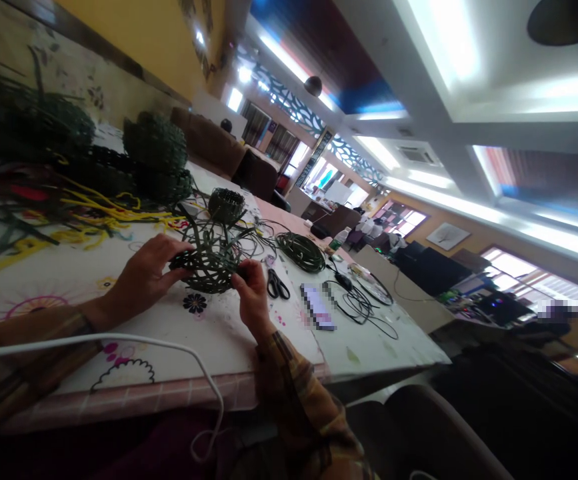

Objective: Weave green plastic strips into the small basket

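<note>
Head view: which things are the hands holding, taking the scissors (278,287) as our landmark?

One open-weave basket (209,270), dark green, sitting just left of the scissors, with loose strips sticking up from it.

What is the left hand (156,267) doing?

It is gripping the basket on the side away from the scissors, with thumb and fingers clamping the weave between them.

And the right hand (253,293)?

It is coming between the basket and the scissors. Thumb and forefinger are closing together on the basket's near-right edge; I can't tell whether they are also pinching a loose strip end.

Is the basket touching the table (379,353)?

I can't tell; the hands are holding it over the cloth, and a black printed flower is showing just on its near side.

What is lying around the scissors?

Beyond them, a bit to the right, a green coil (301,252) is lying, with a bottle (339,239) standing past it. To their right a pixelated slab (319,308) is lying, and farther right a black cable (363,310) is looping.

And leftward?

Beyond the scissors and left, a small basket (226,205) is standing. Yellow strands (113,217) are sprawling well left of them, and a dark woven heap (153,150) is rising farther back. Nearer than the scissors, a white cord (169,344) is crossing in front.
</note>
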A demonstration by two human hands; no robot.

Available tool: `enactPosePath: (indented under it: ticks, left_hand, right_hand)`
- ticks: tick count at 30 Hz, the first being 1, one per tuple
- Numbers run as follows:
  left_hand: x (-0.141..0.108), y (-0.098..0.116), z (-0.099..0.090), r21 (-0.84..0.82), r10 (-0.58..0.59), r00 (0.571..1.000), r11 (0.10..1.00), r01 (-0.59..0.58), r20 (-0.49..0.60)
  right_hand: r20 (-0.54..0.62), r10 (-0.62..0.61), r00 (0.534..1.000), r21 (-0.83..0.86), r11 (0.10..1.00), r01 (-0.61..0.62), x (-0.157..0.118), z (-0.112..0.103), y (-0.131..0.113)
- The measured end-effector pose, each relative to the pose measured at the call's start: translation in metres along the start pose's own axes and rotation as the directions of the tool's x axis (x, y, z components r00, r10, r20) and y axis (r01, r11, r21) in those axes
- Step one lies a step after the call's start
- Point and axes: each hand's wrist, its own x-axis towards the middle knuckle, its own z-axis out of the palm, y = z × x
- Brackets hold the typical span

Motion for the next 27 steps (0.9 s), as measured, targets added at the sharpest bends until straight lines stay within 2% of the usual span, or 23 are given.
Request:
enactPosePath:
  ticks: [6, 10, 16, 21, 27]
  left_hand:
    - [-0.005, -0.006, 0.002, -0.024, -0.014, 0.999, 1.0, 0.015, 0.037]
    - [-0.007, -0.005, 0.001, 0.009, -0.075, 0.997, 0.997, 0.075, 0.034]
    - [-0.008, -0.006, 0.0, 0.077, -0.111, 0.993, 0.991, 0.108, 0.036]
    - [-0.011, -0.014, 0.0, 0.101, -0.115, 0.993, 0.989, 0.111, 0.038]
    - [-0.012, -0.016, 0.001, 0.121, -0.123, 0.991, 0.986, 0.116, 0.049]
  right_hand:
    - [0.015, -0.018, 1.0, -0.107, 0.994, 0.019, 0.0, -0.003, 0.001]
    - [0.036, -0.039, 0.999, -0.159, 0.986, 0.044, 0.0, -0.005, 0.005]
    - [-0.073, -0.134, 0.988, -0.366, 0.925, 0.098, -0.001, -0.008, 0.002]
    - [-0.016, -0.019, 1.0, -0.381, 0.924, 0.012, 0.005, -0.013, 0.007]
    - [0.01, 0.127, 0.992, -0.199, 0.972, -0.123, 0.006, -0.015, 0.012]
